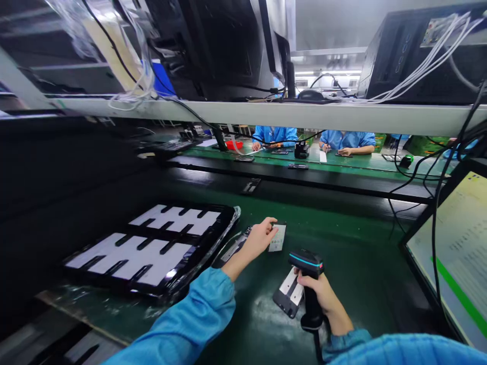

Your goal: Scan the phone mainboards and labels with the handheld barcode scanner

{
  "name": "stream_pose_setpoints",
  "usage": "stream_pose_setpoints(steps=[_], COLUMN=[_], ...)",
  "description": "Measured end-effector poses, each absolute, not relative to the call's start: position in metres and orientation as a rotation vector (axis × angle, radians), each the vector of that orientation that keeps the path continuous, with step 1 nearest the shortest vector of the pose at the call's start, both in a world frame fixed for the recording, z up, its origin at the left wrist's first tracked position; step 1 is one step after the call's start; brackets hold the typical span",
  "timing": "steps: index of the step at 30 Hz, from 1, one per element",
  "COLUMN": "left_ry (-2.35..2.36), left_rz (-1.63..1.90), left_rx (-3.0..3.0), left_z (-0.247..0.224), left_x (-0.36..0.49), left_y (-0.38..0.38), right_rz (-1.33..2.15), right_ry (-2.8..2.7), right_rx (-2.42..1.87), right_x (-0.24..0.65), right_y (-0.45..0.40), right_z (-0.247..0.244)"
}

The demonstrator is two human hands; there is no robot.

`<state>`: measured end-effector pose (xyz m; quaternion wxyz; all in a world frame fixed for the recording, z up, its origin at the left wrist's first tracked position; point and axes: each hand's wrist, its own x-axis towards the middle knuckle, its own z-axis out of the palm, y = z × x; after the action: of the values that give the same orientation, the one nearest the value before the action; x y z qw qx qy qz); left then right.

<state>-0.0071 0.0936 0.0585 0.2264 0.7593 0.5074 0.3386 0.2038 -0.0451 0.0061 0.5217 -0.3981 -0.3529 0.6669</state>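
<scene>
My left hand (259,239) reaches over the green bench, its fingers closed at the left edge of a flat white phone battery (277,238) with printed marks and a dark top strip. Under and beside my left wrist lies a dark phone body (233,250), partly hidden. My right hand (322,291) is wrapped round the grip of a black barcode scanner (307,261) with a blue light line. Below the scanner head, another dark phone body (289,294) with white strips lies on the bench, partly covered by the scanner and fingers.
On the left stands a black tray (125,230) with white compartments, partly wrapped in clear film. A monitor (452,248) with hanging cables is at the right. A shelf (266,110) crosses overhead. Beyond the black rail, two co-workers in blue sleeves (276,134) handle parts.
</scene>
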Motion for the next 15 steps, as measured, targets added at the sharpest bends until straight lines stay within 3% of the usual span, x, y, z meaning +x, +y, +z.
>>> stream_pose_setpoints(steps=[4, 9, 15], left_ry=[1.337, 0.997, 0.924], left_rz=[0.925, 0.645, 0.665], left_rx=[1.988, 1.640, 2.021], left_z=[0.044, 0.014, -0.004], left_x=[-0.008, 0.016, 0.027], left_y=[0.087, 0.041, 0.004], right_rz=[1.614, 1.566, 1.596], right_ry=[-0.796, -0.634, -0.543], right_rx=[-0.957, -0.926, -0.936], right_x=[0.211, 0.233, 0.238], right_y=[-0.041, -0.027, -0.025], right_z=[0.003, 0.004, 0.002])
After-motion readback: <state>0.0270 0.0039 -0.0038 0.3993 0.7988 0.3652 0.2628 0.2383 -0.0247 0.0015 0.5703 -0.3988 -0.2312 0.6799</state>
